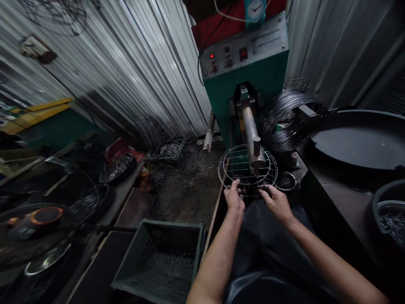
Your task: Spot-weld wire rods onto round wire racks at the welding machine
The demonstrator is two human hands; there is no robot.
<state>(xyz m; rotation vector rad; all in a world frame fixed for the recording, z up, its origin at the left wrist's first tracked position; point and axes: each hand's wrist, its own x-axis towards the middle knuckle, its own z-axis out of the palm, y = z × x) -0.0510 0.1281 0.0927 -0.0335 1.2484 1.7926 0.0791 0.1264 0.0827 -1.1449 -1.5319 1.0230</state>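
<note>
A round wire rack with two rings and crossing wires lies under the metal arm of a green machine. My left hand is closed on the rack's near left edge. At the near right edge, just right of the arm's tip, my right hand pinches something small and dark that I cannot make out. The arm's tip comes down between my two hands, at the rack's near side.
A coil of dark wire hangs right of the machine arm. Further right are a large black pan and a tub of metal pieces. A green crate stands at lower left, and loose wire parts cover the floor.
</note>
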